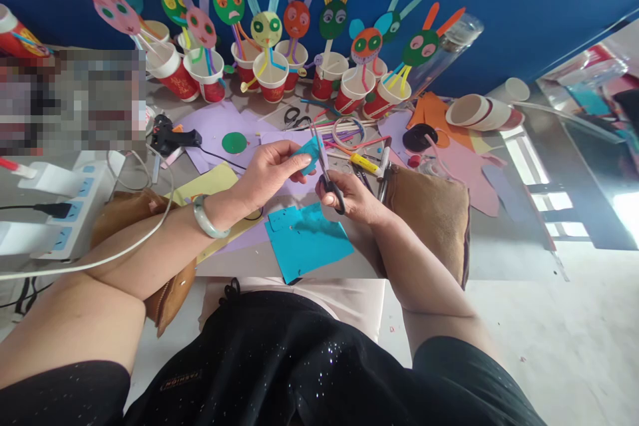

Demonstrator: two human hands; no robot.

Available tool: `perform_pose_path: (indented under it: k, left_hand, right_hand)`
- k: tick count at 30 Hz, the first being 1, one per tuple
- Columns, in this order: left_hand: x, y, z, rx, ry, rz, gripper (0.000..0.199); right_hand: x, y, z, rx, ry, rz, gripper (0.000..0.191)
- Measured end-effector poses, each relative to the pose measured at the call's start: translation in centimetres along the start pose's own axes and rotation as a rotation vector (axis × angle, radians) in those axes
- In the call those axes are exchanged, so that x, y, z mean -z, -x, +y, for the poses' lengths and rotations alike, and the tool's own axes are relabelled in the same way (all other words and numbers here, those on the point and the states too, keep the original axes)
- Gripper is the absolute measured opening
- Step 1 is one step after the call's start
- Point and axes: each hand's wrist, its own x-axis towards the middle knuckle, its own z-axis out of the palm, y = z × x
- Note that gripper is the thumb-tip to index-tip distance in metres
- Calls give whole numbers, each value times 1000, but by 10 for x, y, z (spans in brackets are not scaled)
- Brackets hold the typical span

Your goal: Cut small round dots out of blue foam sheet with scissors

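Between thumb and fingers, my left hand (279,165) pinches a small piece of blue paper (310,152). My right hand (352,196) is closed round the dark handles of a pair of scissors (320,153), whose blades point up along the right edge of that piece. Below both hands a larger sheet of blue paper (307,239) lies at the table's front edge. A green paper circle (234,142) rests on purple paper (212,121) to the left of my hands. Behind them is a second pair of scissors (296,118).
Paper cups (271,76) with rabbit-faced paper figures line the blue wall. A glue gun (172,138) and a power strip (74,213) with cables sit at left. Brown cushions (428,216) lie under my forearms. A yellow marker (366,163), tape roll (420,138) and stacked cups (472,112) are at right.
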Motion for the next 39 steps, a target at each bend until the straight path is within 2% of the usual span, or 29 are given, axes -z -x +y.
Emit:
perform_pose_path:
  k: [39]
  left_hand:
    - [0,1,1,-45,12,3,27]
  right_hand:
    - [2,1,-3,30,10,21,80]
